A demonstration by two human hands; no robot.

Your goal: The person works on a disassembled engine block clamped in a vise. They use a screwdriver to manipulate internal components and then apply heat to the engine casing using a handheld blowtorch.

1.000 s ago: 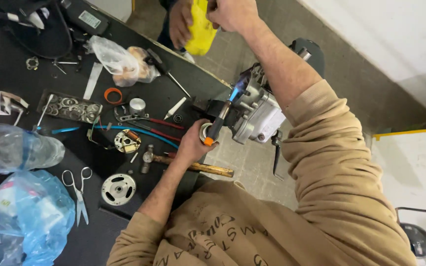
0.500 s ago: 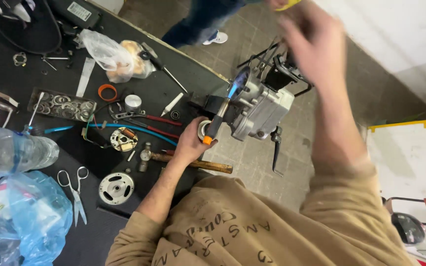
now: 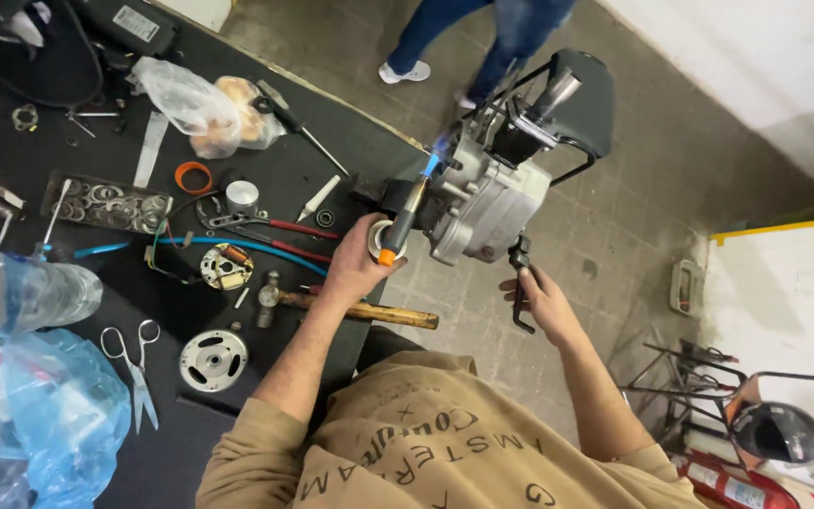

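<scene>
Left hand (image 3: pixel 355 269): closed around a gas torch (image 3: pixel 399 229), its blue flame playing on the grey engine casing (image 3: pixel 487 203) just ahead of the hand, at the bench (image 3: pixel 332 170) edge. Right hand (image 3: pixel 544 302): fingers curled around a black lever (image 3: pixel 520 283) hanging below the casing. Beneath the left wrist: wooden-handled hammer (image 3: pixel 350 309). Further left of that hand: round flywheel (image 3: pixel 211 359), scissors (image 3: pixel 136 368), blue plastic bag (image 3: pixel 40 415), clear bottle (image 3: pixel 11 294).

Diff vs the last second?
The right hand came down from high above the grey metal engine block, no longer holding the yellow object, and took hold of the black lever below it. The left hand still aims the lit blowtorch at it.
</scene>
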